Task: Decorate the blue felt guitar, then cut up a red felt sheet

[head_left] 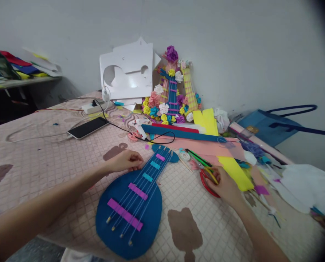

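Blue guitar cutout (130, 204), lower centre, looks mostly built to me: strips (125, 214) and strings (151, 199) on, no flowers on it. Right hand (224, 183) is gripping scissors (203, 178); left hand (126, 160) is curled beside the neck (152, 171), can't tell if it's holding anything.

Scissors (201, 168) right of guitar model (136, 191), phone (88, 128) behind left.

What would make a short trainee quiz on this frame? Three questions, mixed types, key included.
1. Count: how many coloured strips cross the blue guitar?
2. Identify: which tool is the right hand holding?
3. True or false: the phone is lying on top of the guitar.

Key:
1. Five: three purple, two light blue.
2. Scissors with red on the handles.
3. False; the phone lies on the tablecloth, left of the guitar.
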`<action>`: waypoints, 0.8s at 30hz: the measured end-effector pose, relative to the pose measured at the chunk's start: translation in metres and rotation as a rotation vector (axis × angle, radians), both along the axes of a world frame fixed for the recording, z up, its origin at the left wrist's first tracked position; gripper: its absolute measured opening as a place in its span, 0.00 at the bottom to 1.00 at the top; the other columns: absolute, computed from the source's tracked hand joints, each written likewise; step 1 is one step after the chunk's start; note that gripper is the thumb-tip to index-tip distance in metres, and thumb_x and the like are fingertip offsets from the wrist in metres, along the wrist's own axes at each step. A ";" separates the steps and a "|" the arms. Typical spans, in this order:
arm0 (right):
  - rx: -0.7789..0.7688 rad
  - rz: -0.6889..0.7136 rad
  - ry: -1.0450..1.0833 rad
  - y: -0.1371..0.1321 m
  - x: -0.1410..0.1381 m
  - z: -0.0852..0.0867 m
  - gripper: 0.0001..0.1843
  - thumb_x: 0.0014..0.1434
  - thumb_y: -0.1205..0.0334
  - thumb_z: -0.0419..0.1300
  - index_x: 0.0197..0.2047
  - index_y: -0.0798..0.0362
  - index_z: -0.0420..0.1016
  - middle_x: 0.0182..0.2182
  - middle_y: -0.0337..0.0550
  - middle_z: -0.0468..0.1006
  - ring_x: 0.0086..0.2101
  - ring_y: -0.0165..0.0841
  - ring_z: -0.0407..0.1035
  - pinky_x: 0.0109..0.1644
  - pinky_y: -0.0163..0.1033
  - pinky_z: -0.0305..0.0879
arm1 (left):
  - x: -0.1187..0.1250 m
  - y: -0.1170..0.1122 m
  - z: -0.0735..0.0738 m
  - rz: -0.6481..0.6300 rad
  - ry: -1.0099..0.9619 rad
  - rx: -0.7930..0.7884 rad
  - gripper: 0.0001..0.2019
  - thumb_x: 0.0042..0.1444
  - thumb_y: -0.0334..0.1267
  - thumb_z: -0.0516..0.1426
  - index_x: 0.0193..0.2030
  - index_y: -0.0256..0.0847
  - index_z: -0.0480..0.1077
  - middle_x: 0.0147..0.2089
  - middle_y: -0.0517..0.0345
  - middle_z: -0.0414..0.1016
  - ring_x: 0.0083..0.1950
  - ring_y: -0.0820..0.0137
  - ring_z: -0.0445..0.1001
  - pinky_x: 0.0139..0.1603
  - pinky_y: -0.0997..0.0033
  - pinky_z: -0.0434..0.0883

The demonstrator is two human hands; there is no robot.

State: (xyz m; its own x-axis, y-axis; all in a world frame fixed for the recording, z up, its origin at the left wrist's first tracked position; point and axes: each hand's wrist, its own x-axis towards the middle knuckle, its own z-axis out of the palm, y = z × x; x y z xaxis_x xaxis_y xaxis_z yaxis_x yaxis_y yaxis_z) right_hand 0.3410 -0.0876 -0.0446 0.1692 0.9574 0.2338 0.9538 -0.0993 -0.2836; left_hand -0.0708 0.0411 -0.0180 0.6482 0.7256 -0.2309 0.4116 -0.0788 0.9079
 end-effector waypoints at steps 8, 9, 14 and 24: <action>0.125 -0.145 -0.073 0.014 0.013 -0.001 0.23 0.52 0.44 0.56 0.46 0.50 0.63 0.36 0.45 0.72 0.35 0.42 0.70 0.34 0.43 0.65 | 0.009 -0.003 -0.005 -0.019 -0.040 0.002 0.20 0.49 0.52 0.59 0.39 0.36 0.71 0.32 0.53 0.77 0.32 0.70 0.75 0.29 0.74 0.73; 0.126 -0.158 -0.093 0.015 0.014 -0.002 0.23 0.53 0.43 0.56 0.45 0.50 0.63 0.37 0.46 0.72 0.36 0.43 0.70 0.34 0.43 0.65 | 0.009 -0.003 -0.005 -0.025 -0.056 0.003 0.19 0.50 0.52 0.59 0.38 0.35 0.71 0.32 0.53 0.76 0.31 0.70 0.75 0.29 0.74 0.73; 0.083 -0.071 -0.146 0.016 0.020 -0.006 0.22 0.56 0.43 0.51 0.45 0.50 0.65 0.39 0.50 0.73 0.39 0.45 0.71 0.37 0.46 0.67 | -0.001 0.006 -0.007 0.032 -0.080 0.037 0.18 0.50 0.50 0.59 0.37 0.35 0.70 0.30 0.53 0.76 0.31 0.70 0.75 0.30 0.73 0.73; 0.083 0.066 0.065 0.043 0.006 0.034 0.17 0.57 0.46 0.53 0.38 0.50 0.70 0.35 0.46 0.77 0.33 0.38 0.73 0.37 0.43 0.69 | -0.022 0.040 -0.011 0.218 -0.119 0.208 0.11 0.49 0.43 0.57 0.30 0.35 0.69 0.26 0.55 0.76 0.27 0.71 0.75 0.29 0.73 0.70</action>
